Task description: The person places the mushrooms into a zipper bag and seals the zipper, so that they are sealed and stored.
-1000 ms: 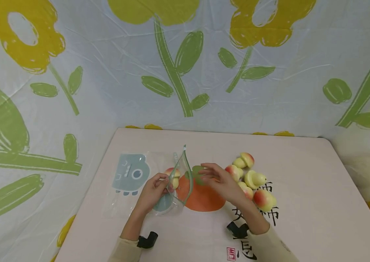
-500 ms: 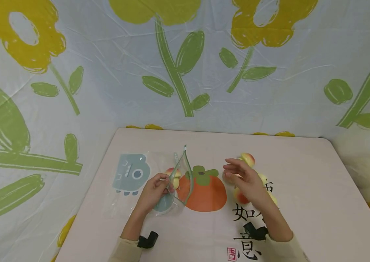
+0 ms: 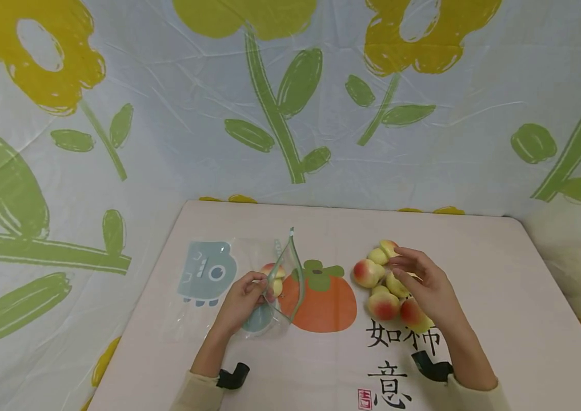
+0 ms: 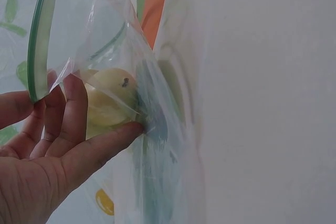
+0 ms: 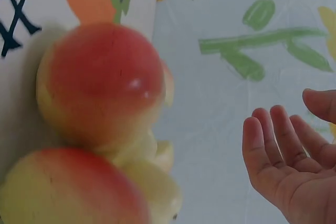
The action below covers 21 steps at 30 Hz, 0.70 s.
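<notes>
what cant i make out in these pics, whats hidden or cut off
Head: part of the middle mushroom, behind the right hand.
Left wrist: part of the bagged mushroom, behind the left hand.
Right wrist: the bottom of the lowest mushroom, cut off by the lower edge; the right hand's far side, cut off by the right edge.

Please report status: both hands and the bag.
Left hand holding bag, mouth open, mushroom inside. Right hand empty, by mushroom pile. Nothing seen blocking mouth.
</notes>
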Motion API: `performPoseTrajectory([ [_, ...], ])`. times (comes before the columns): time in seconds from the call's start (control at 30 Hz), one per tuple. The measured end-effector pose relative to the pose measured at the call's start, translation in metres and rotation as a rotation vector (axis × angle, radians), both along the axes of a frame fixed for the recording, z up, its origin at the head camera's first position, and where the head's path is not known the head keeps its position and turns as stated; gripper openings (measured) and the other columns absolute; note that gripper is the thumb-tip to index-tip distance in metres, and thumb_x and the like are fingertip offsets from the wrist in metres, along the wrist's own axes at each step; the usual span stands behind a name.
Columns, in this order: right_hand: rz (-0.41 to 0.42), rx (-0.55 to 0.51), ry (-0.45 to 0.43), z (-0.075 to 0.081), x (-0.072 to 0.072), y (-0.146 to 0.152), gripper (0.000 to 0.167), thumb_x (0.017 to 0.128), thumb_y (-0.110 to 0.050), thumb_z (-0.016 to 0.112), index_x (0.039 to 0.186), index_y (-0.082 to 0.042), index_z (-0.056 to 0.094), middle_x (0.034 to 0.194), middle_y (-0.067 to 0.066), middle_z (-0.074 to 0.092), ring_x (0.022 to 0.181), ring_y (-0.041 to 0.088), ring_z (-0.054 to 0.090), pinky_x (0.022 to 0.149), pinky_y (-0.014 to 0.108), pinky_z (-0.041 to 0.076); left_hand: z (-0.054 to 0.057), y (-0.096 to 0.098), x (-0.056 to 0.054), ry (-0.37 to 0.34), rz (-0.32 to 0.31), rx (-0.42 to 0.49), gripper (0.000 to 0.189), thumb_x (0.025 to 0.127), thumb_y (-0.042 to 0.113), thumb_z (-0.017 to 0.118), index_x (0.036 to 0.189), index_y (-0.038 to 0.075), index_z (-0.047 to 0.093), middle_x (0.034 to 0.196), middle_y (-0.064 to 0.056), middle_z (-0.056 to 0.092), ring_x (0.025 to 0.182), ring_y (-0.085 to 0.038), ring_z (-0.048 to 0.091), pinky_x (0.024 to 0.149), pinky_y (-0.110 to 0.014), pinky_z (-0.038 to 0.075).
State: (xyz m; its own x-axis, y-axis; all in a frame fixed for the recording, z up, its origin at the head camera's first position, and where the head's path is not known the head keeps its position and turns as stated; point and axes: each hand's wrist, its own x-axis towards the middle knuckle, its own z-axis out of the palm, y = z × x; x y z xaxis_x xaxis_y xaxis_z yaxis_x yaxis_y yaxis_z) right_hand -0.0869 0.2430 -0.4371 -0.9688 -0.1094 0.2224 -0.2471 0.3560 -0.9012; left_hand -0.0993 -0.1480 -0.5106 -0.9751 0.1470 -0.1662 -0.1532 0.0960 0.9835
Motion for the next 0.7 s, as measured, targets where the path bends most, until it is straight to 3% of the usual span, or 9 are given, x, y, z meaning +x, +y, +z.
performPoseTrajectory([
  [0.13, -0.057, 0.049, 0.022, -0.001, 0.0, 0.011, 0.042, 0.099, -0.005, 0.063, 0.139, -0.004, 0.052, 0.119, 0.009, 0.065, 0.109, 0.002, 0.059, 0.088, 0.011, 0.045, 0.0, 0.0, 0.0, -0.001, -0.001, 0.008, 0.02, 0.104, 0.019, 0.058, 0.112, 0.001, 0.062, 0.086, -0.015, 0.071, 0.082, -0.028, 0.069, 0.084, -0.041, 0.055],
  [0.27, -0.108, 0.119, 0.038, -0.005, 0.0, 0.022, 0.04, 0.1, -0.006, 0.062, 0.139, -0.004, 0.053, 0.121, 0.02, 0.063, 0.106, -0.004, 0.058, 0.088, 0.009, 0.043, 0.0, 0.0, 0.001, -0.001, 0.006, -0.001, 0.019, 0.104, 0.018, 0.058, 0.111, 0.001, 0.062, 0.086, -0.016, 0.07, 0.083, -0.029, 0.069, 0.083, -0.04, 0.055],
  [0.53, -0.162, 0.185, 0.003, -0.017, -0.001, 0.038, 0.038, 0.102, -0.014, 0.06, 0.137, -0.002, 0.054, 0.123, 0.021, 0.062, 0.103, -0.008, 0.054, 0.085, 0.007, 0.041, -0.001, 0.001, 0.001, -0.011, 0.013, 0.01, 0.022, 0.104, 0.019, 0.058, 0.113, 0.0, 0.061, 0.086, -0.016, 0.071, 0.082, -0.03, 0.069, 0.085, -0.044, 0.055],
  [0.63, -0.16, 0.193, -0.022, -0.022, -0.002, 0.041, 0.038, 0.102, -0.015, 0.061, 0.137, -0.002, 0.054, 0.125, 0.02, 0.062, 0.103, -0.005, 0.055, 0.084, 0.008, 0.041, -0.001, 0.0, 0.001, -0.004, 0.009, 0.008, 0.022, 0.103, 0.02, 0.058, 0.112, 0.0, 0.061, 0.085, -0.015, 0.071, 0.082, -0.029, 0.069, 0.085, -0.043, 0.055],
  [0.7, -0.155, 0.209, -0.054, -0.025, -0.002, 0.043, 0.039, 0.102, -0.017, 0.061, 0.137, -0.002, 0.053, 0.128, 0.02, 0.06, 0.106, 0.003, 0.057, 0.084, 0.008, 0.041, -0.002, 0.0, 0.0, 0.004, 0.005, 0.007, 0.022, 0.103, 0.02, 0.058, 0.112, 0.0, 0.061, 0.085, -0.015, 0.07, 0.082, -0.03, 0.069, 0.084, -0.042, 0.055],
])
